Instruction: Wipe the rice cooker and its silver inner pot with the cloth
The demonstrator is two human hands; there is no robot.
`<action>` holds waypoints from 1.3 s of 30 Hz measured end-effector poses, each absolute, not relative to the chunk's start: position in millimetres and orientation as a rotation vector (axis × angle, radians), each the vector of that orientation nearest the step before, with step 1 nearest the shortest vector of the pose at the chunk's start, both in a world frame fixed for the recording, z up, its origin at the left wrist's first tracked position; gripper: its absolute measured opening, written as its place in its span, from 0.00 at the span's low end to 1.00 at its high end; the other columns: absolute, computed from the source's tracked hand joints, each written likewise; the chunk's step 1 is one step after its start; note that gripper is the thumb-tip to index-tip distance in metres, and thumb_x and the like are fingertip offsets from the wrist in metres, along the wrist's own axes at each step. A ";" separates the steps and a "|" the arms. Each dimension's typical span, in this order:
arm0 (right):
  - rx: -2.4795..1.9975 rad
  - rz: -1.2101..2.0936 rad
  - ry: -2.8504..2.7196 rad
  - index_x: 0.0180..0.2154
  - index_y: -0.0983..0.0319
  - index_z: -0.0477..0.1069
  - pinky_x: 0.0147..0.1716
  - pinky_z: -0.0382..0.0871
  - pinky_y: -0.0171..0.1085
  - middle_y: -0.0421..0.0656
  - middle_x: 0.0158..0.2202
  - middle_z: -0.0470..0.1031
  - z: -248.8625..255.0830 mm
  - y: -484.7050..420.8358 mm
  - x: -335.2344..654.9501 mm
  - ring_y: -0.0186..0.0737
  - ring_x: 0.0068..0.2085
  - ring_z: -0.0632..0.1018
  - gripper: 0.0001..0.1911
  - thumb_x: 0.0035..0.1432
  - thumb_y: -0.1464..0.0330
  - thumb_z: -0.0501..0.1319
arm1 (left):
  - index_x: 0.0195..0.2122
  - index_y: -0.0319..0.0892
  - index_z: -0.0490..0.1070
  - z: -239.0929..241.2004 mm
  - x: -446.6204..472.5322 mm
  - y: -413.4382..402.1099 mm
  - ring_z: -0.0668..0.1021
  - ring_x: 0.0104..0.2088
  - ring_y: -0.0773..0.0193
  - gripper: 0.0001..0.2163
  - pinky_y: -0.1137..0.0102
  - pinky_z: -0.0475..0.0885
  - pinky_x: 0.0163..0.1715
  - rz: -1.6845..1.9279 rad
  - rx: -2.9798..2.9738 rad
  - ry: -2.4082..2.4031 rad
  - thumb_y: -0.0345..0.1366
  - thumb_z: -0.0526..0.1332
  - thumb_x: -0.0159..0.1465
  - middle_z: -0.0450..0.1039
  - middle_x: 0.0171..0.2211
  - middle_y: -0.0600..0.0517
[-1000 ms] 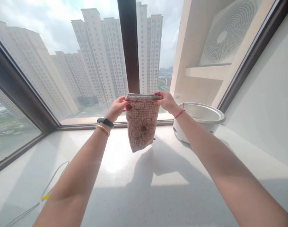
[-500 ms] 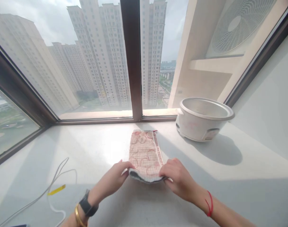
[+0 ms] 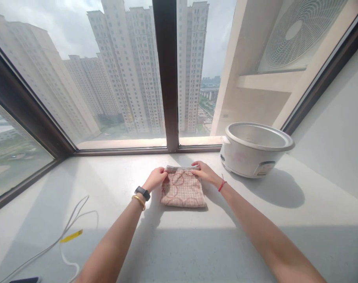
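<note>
A folded pink-and-white checked towel (image 3: 183,190) with reddish curved patterns lies on the white sill, its far edge between my hands. My left hand (image 3: 157,178) pinches the far left corner, thumb and fingers closed on the cloth. At the far right corner, my right hand (image 3: 205,171) grips the same edge, with the fingers bent over it. The underside of the towel is hidden.
A white rice cooker (image 3: 249,165) without a lid stands at the right, near the window. A pale cable (image 3: 64,232) with a yellow tag (image 3: 71,236) lies at the left. A dark-edged object (image 3: 25,280) shows at the bottom left. Window frames (image 3: 170,98) rise behind the sill.
Both hands have moved from the towel's near edge to its far edge. The near part has been folded over away from me, so the towel is now shorter.
</note>
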State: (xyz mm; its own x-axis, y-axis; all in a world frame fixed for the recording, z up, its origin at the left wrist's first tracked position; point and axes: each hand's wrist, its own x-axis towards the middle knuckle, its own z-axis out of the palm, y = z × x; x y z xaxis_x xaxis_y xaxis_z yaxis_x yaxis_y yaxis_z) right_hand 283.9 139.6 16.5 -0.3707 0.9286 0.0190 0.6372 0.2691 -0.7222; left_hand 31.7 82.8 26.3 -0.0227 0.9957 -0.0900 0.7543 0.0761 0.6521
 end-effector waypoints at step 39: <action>-1.746 -0.069 -2.070 0.46 0.57 0.76 0.64 0.55 0.69 0.49 0.58 0.76 -120.0 11.3 602.5 0.64 0.66 0.68 0.19 0.61 0.60 0.51 | 0.59 0.52 0.75 -111.3 -88.3 -156.5 0.66 0.68 0.45 0.19 0.38 0.57 0.66 0.735 1.966 2.260 0.44 0.53 0.70 0.66 0.67 0.49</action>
